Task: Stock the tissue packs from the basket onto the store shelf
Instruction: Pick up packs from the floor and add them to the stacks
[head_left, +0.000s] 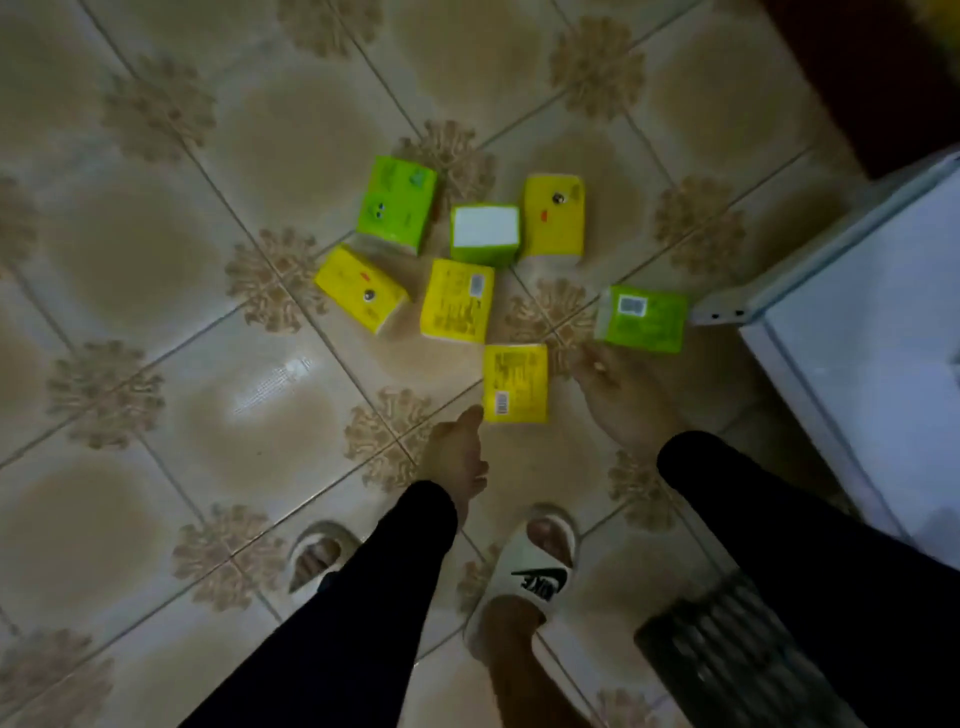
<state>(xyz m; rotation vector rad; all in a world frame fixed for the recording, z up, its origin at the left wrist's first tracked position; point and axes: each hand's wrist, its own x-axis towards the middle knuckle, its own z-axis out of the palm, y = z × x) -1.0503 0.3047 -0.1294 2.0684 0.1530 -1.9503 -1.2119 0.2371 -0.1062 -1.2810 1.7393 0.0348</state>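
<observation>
Several tissue packs lie scattered on the tiled floor. The nearest is a yellow pack (515, 382), barcode side up. Beyond it are another yellow pack (457, 301), a yellow one with a face print (362, 289), a green one (397, 204), a green pack standing on end (485, 234), a yellow one (554, 215) and a green pack (642, 318) at the right. My left hand (457, 453) reaches down, its fingertips touching the nearest yellow pack's lower left corner. My right hand (615, 392) hangs open between that pack and the right green pack, holding nothing.
A dark slatted basket (727, 644) sits at the lower right under my right arm. A white cabinet (862, 332) stands at the right edge. My feet in white slides (530, 571) stand on the patterned tile floor (208, 260) just below the packs.
</observation>
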